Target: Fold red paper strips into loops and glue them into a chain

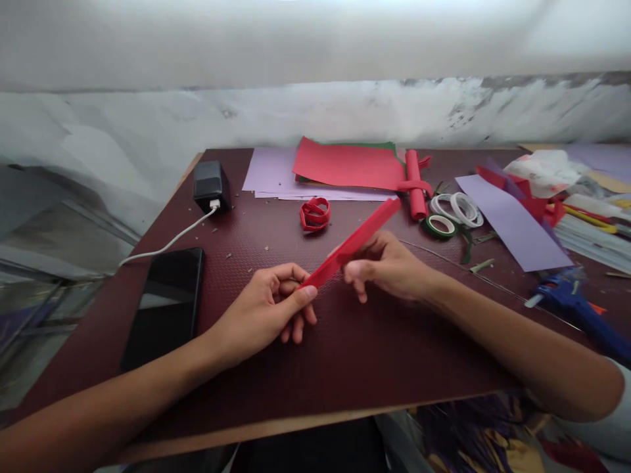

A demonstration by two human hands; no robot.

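Observation:
A long folded strip of red paper [362, 238] is held above the table, slanting up to the right. My left hand [279, 299] pinches its lower end between thumb and fingers. Higher up, my right hand [382, 266] grips the strip's underside near the middle, its fingers bent and partly hidden behind the paper. Beyond the strip lies a small loop of folded red paper [314, 215]. A rolled red paper tube [415, 190] with a red band around it rests to the right of the sheets.
Red sheets [345, 164] lie on lilac paper [269, 171] at the back. Tape rolls [440, 226], a lilac sheet [515, 220] and a blue glue gun [574, 302] are on the right. A phone [165, 305] and a cabled black charger [211, 185] occupy the left of the table [355, 368].

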